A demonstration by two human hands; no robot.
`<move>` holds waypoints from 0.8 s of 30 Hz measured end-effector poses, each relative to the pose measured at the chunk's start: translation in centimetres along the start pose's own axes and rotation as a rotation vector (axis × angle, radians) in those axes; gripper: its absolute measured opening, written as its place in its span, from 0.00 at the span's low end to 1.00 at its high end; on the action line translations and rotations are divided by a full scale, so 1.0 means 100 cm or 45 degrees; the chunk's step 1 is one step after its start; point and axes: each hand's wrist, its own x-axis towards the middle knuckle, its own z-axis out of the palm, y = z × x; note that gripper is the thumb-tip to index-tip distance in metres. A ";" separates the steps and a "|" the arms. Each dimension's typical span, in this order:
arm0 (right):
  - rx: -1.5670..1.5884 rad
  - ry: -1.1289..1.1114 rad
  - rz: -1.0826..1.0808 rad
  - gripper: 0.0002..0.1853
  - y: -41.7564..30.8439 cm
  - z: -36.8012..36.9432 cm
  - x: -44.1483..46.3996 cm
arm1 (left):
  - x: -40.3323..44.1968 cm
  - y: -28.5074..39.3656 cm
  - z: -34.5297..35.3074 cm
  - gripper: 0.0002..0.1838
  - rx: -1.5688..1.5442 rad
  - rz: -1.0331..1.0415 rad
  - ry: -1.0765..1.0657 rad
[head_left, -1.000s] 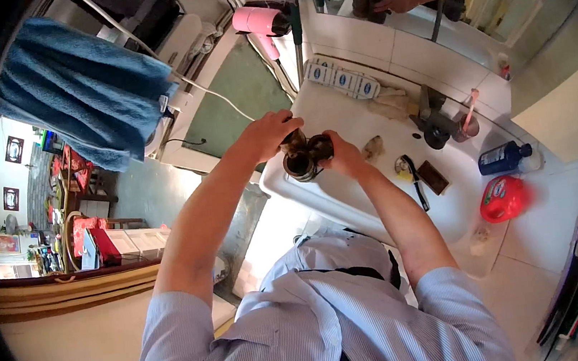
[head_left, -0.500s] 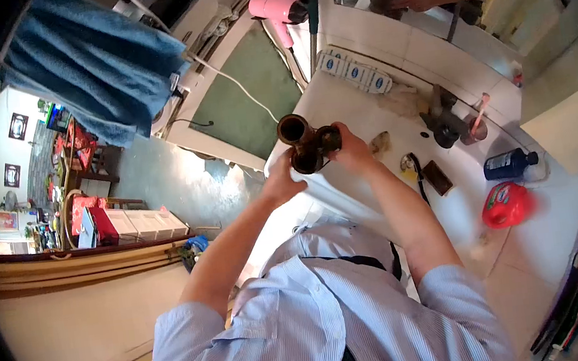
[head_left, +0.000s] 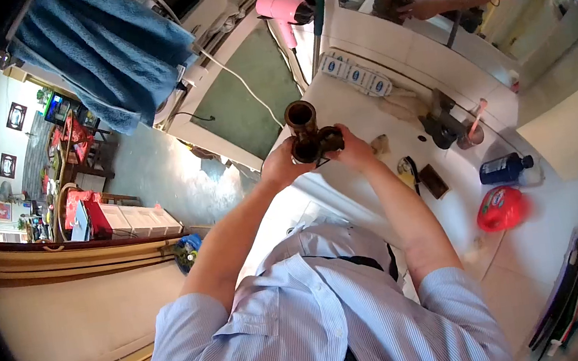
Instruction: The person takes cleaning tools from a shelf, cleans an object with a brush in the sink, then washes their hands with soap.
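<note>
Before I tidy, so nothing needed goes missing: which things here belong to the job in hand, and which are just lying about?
In the job: brown tubed piece, held by left hand and right hand.

Apparently idle: pink hair dryer, blue towel, red bottle, dark blue bottle.

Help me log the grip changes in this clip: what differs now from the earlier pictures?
The left hand has let go of the far left of the brown tube cluster, moved nearer the wearer and taken hold of its near left side; an open far tube now shows. The right hand stayed on the right side. The red bottle and blue bottle kept their places.
</note>
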 end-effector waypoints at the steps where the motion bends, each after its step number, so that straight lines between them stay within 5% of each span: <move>1: 0.011 0.027 0.002 0.43 0.003 0.003 0.000 | 0.001 -0.001 -0.001 0.37 0.003 0.003 -0.007; 7: 0.003 -0.001 0.012 0.44 -0.005 -0.004 -0.004 | 0.007 0.002 -0.010 0.40 0.046 -0.081 -0.128; 10: 0.002 -0.011 0.025 0.44 -0.008 -0.005 -0.001 | 0.013 -0.007 -0.012 0.36 0.103 0.081 -0.097; 13: -0.044 0.003 -0.069 0.45 0.000 -0.005 0.006 | 0.022 -0.008 -0.013 0.31 -0.102 -0.140 -0.240; 15: -0.011 -0.003 -0.092 0.44 0.007 -0.005 0.008 | 0.017 -0.006 -0.016 0.25 0.204 0.005 -0.178; 20: 0.033 -0.009 -0.093 0.44 0.010 -0.004 0.011 | 0.014 -0.005 -0.012 0.17 0.099 -0.069 -0.064; 23: 0.009 -0.035 -0.067 0.44 0.008 -0.007 0.009 | 0.001 0.015 -0.017 0.16 0.508 -0.141 -0.118; 24: 0.004 -0.038 -0.065 0.44 0.009 -0.006 0.010 | -0.006 0.011 -0.013 0.15 0.526 0.217 -0.109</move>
